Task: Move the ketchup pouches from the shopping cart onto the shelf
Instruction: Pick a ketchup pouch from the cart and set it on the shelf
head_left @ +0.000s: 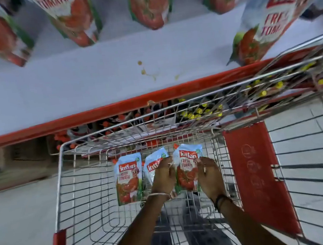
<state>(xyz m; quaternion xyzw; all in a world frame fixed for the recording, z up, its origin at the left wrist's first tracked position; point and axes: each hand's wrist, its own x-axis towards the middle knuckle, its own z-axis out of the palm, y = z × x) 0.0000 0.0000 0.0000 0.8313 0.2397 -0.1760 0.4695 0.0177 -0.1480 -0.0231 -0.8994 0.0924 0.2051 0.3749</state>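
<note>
Item: three red-and-white plastic ketchup pouches [189,167], flat in the silver wire shopping cart [79,194]. My left grip [163,174] and right grip [209,172] flank one, fingers apart, ready to lift. White shelf [89,80] at 12 o'clock.

Far shelf pouches [149,2]: tops cut off by upper edge, print blurred.
Middle cart pouch [154,164]: lower half hidden behind left hand [163,176].
Bottles under shelf [198,113]: blurred behind cart wire, labels unreadable.

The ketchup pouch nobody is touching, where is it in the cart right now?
In the head view, the untouched pouch lies at the far end of the cart, left of the middle pouch under the left hand.
</note>
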